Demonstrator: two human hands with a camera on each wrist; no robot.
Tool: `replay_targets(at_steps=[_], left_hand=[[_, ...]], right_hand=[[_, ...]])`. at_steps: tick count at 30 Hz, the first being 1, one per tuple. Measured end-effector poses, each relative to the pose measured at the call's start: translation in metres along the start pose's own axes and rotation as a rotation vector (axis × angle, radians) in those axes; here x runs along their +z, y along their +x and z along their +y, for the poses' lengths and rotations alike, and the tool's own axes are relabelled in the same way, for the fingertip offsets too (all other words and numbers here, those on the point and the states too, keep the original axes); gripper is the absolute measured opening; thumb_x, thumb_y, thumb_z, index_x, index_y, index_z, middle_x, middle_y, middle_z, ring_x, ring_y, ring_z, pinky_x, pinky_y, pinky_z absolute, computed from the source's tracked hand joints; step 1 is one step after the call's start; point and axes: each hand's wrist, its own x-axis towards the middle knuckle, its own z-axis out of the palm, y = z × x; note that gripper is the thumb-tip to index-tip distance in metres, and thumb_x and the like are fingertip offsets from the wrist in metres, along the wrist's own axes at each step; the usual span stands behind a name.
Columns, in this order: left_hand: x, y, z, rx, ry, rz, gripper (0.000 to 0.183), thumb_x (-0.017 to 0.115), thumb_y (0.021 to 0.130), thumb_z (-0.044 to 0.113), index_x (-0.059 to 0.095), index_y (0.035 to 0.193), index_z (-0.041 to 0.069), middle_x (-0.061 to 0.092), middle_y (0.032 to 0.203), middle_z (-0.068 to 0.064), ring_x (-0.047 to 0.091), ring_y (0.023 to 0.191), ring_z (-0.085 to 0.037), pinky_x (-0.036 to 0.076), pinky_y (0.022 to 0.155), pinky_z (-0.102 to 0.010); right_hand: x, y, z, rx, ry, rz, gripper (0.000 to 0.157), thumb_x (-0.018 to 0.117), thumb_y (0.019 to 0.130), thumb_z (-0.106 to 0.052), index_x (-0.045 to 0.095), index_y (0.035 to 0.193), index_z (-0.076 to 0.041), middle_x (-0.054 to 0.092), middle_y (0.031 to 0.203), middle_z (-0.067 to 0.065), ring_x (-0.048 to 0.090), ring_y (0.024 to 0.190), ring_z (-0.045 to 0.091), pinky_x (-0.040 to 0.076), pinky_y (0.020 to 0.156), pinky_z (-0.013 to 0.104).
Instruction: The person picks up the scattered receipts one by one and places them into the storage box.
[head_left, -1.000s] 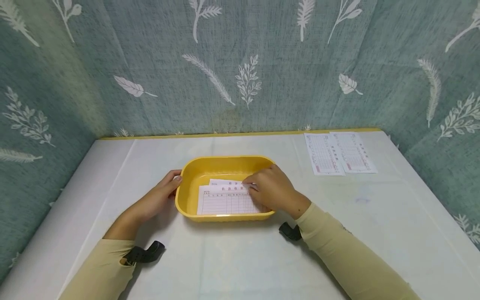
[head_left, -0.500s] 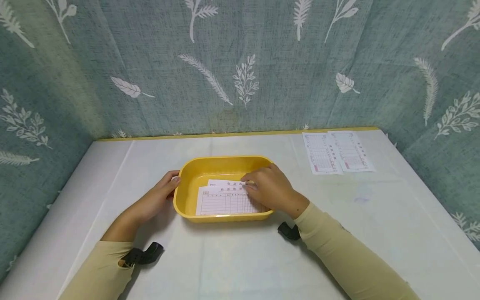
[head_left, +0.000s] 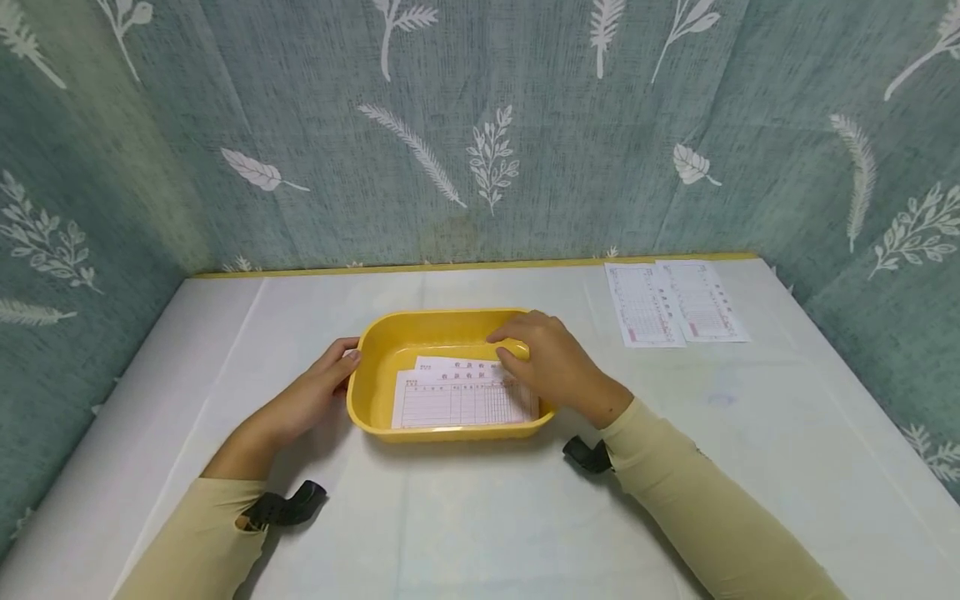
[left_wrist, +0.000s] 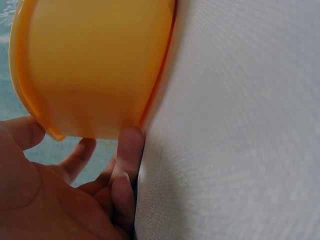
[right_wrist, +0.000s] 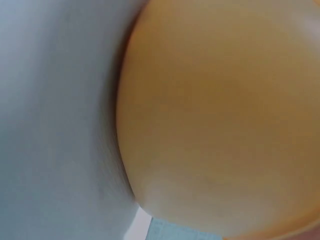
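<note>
A yellow plastic tray [head_left: 450, 434] sits on the white table. Two printed receipt slips [head_left: 450, 406] lie inside it, the front one overlapping the one behind. My left hand [head_left: 318, 396] holds the tray's left end; in the left wrist view, the thumb is at the rim and the fingers [left_wrist: 131, 150] lie against the outer wall, low by the tabletop. Over the tray's right end is my right hand [head_left: 551, 358], thumb and forefinger apart with nothing between them, just above the slips' right side. Only the tray's outer wall [right_wrist: 215, 115] fills most of the right wrist view.
Two more receipt slips [head_left: 645, 306] lie side by side at the table's back right. Green leaf-patterned cloth [head_left: 450, 150] surrounds the back and sides. A black wrist strap [head_left: 285, 507] shows at the left sleeve, another [head_left: 587, 455] at the right.
My right hand has let go of the slips, its thumb and forefinger parting and drawing slightly right, which uncovers the front slip's right side. The left hand has stayed at the tray's end.
</note>
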Motion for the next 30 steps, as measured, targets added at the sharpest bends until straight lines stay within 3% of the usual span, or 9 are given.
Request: replay_targets(at_steps=[6, 15, 24, 30], left_hand=[[0.000, 0.000, -0.001, -0.002, -0.002, -0.014, 0.056, 0.026, 0.108, 0.049, 0.029, 0.150, 0.012, 0.050, 0.138, -0.016, 0.051, 0.113, -0.025, 0.036, 0.100, -0.038], [-0.001, -0.001, 0.001, 0.008, -0.007, 0.001, 0.055, 0.025, 0.109, 0.048, 0.029, 0.150, 0.012, 0.048, 0.141, -0.016, 0.050, 0.117, -0.028, 0.035, 0.102, -0.041], [-0.002, -0.001, 0.003, 0.010, -0.011, 0.005, 0.055, 0.026, 0.108, 0.049, 0.029, 0.150, 0.013, 0.051, 0.136, -0.015, 0.051, 0.113, -0.026, 0.035, 0.100, -0.039], [-0.003, -0.001, 0.002, -0.008, 0.006, -0.002, 0.055, 0.025, 0.109, 0.048, 0.028, 0.150, 0.013, 0.051, 0.135, -0.015, 0.050, 0.109, -0.024, 0.036, 0.098, -0.037]], right_hand=[[-0.007, 0.000, 0.006, 0.028, 0.010, 0.038, 0.019, 0.067, 0.093, -0.010, 0.075, 0.110, -0.007, 0.072, 0.110, 0.007, 0.061, 0.108, 0.027, 0.048, 0.099, 0.044], [-0.015, 0.002, 0.012, 0.069, 0.054, 0.130, 0.020, 0.066, 0.093, -0.007, 0.073, 0.111, -0.005, 0.071, 0.114, 0.010, 0.060, 0.112, 0.032, 0.046, 0.100, 0.049], [-0.020, 0.003, 0.023, 0.145, 0.091, 0.107, 0.043, 0.063, 0.096, -0.012, 0.056, 0.138, -0.006, 0.065, 0.121, 0.018, 0.060, 0.111, 0.032, 0.050, 0.091, 0.046], [-0.023, 0.005, 0.035, 0.249, 0.104, 0.013, 0.044, 0.056, 0.101, -0.017, 0.050, 0.143, -0.008, 0.061, 0.127, 0.019, 0.058, 0.116, 0.034, 0.050, 0.095, 0.047]])
